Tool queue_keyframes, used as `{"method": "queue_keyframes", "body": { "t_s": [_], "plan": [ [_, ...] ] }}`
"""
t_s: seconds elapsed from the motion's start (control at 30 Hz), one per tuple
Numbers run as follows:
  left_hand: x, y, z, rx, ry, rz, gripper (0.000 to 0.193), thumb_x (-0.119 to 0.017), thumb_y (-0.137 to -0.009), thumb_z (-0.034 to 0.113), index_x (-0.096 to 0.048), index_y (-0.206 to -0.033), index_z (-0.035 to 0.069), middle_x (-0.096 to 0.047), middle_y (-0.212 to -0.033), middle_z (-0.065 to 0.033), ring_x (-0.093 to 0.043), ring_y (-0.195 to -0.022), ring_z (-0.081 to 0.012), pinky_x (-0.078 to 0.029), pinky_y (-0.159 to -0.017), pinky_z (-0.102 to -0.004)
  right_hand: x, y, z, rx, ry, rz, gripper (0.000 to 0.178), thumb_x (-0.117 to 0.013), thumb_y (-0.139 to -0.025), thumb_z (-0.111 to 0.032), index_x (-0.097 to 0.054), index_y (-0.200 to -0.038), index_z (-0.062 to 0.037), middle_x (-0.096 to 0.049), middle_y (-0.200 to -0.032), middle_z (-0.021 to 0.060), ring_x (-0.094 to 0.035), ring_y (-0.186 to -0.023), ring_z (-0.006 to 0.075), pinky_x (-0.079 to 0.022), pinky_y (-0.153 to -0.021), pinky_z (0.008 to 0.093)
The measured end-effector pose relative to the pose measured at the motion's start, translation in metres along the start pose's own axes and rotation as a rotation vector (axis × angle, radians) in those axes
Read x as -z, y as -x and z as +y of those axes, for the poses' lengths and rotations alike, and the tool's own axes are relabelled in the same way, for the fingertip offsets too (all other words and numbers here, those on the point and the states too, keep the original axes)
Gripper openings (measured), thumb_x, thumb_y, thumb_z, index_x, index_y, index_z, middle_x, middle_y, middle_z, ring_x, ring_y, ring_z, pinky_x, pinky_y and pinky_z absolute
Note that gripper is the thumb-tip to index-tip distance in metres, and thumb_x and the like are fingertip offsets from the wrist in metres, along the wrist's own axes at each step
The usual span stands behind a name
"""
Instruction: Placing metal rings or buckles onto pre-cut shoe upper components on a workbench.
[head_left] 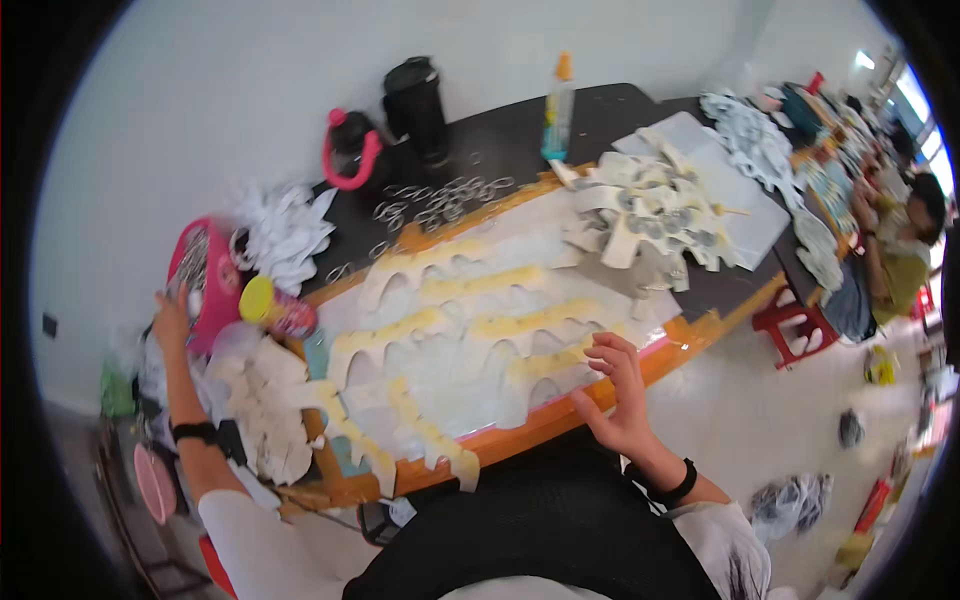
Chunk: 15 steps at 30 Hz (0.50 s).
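The pink basket lies beside the left hand.

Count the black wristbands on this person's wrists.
2: a black wristband behind the left hand, by the pink basket, and another band behind the right hand, near the table edge. Both wrists show; none seems hidden.

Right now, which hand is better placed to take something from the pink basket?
Probably the left hand: it is right at the pink basket. The right hand appears much farther away, near the table's orange edge.
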<state>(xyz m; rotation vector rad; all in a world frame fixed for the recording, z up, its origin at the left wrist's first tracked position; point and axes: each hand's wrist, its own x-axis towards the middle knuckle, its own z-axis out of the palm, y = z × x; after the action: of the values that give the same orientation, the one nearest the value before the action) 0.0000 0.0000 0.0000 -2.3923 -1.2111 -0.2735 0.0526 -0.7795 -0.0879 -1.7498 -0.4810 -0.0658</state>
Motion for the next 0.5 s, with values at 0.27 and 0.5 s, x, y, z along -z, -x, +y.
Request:
{"method": "queue_keyframes", "body": {
  "t_s": [0.27,0.5],
  "plan": [
    [-0.014,0.004,0.002,0.037,0.383,0.116,0.080,-0.035,-0.092,0.065,-0.034,-0.139,0.001,-0.062,-0.105,-0.0334,-0.059,-0.098,-0.0499,-0.046,-0.083,-0.0537,0.075,-0.045,0.033,0.155,0.578,0.165,0.043,-0.068,-0.074,-0.006,-0.057,-0.115,-0.0097,-0.045,-0.128,0.0185,-0.048,-0.115,0.0369,-0.043,-0.093,0.0416],
    [0.017,0.032,0.011,-0.331,-0.038,0.137,0.063,-0.039,-0.099,0.047,-0.033,-0.142,0.001,-0.047,-0.135,-0.0274,-0.051,-0.118,-0.0438,-0.041,-0.096,-0.0476,0.140,-0.110,0.057,0.133,1.018,-0.084,0.062,-0.074,-0.074,-0.021,-0.050,-0.132,-0.0208,-0.041,-0.137,0.0171,-0.041,-0.124,0.0388,-0.041,-0.099,0.0483]
  ]
}}
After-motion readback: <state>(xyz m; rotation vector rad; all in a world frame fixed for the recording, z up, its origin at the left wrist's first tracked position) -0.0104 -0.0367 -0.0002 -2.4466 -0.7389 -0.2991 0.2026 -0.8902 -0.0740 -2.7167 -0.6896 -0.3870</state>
